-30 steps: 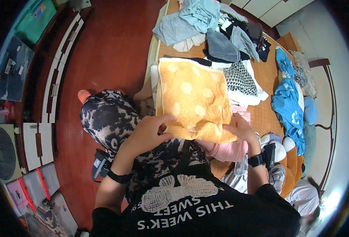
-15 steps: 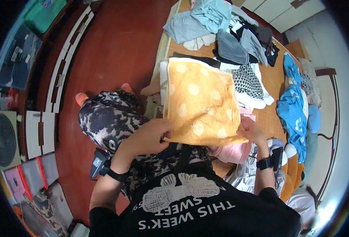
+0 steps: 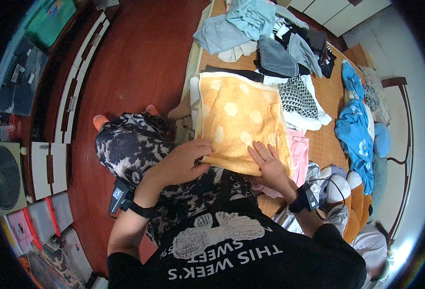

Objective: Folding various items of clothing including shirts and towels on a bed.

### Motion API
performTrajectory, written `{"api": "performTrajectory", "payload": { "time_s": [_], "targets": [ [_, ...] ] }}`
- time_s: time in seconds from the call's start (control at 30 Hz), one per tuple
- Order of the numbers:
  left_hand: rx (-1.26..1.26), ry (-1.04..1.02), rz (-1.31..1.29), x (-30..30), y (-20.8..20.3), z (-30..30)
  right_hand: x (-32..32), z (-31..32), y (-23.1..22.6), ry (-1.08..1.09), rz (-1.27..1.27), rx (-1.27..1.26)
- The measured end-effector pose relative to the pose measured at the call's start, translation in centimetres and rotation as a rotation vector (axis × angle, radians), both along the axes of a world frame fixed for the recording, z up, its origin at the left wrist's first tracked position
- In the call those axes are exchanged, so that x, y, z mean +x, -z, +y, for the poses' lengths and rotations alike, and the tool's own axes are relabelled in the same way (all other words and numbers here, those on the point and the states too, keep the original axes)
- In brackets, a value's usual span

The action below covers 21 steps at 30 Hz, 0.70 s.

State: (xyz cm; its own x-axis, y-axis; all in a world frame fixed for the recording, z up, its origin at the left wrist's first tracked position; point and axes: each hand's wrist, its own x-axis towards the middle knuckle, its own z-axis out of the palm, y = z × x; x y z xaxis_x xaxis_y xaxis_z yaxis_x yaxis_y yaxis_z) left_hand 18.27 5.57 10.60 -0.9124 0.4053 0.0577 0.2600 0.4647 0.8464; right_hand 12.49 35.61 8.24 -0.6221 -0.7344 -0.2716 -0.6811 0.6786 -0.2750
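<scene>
Left of your fingers lies open red floor [image 3: 140, 62]. Your left hand [image 3: 183, 161] pinches the near edge of the orange spotted towel [image 3: 241, 120], fingers curled narrow on it. Your right hand [image 3: 270, 166] lies flat on the towel's near right corner, fingers spread wide. Beyond and right of them, piled clothes [image 3: 280, 43] crowd the bed [image 3: 328, 139].

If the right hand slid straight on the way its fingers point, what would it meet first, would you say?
The right hand lies flat on the orange polka-dot towel, fingers pointing up the towel. It would likely just cross more towel before reaching the black garment at its far edge.
</scene>
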Motion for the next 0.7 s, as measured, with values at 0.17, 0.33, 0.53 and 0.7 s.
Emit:
{"api": "performTrajectory", "payload": {
  "time_s": [0.17,0.33,0.53,0.7],
  "targets": [
    [-0.075,-0.024,-0.353,-1.3,-1.4,-0.4,-0.3,1.6,-2.1,0.146,-0.063,-0.112],
    [-0.016,-0.173,-0.151,-3.7,-0.6,-1.2,-3.2,6.7,-4.3,0.337,-0.205,-0.237],
    [0.225,0.154,-0.206,-6.8,-0.8,-1.9,-7.2,9.9,-6.2,0.684,-0.606,-0.522],
    [-0.067,0.11,-0.053,-6.6,4.5,-1.8,-10.7,10.2,-4.1,0.782,-0.671,-0.812]
  ]
}}
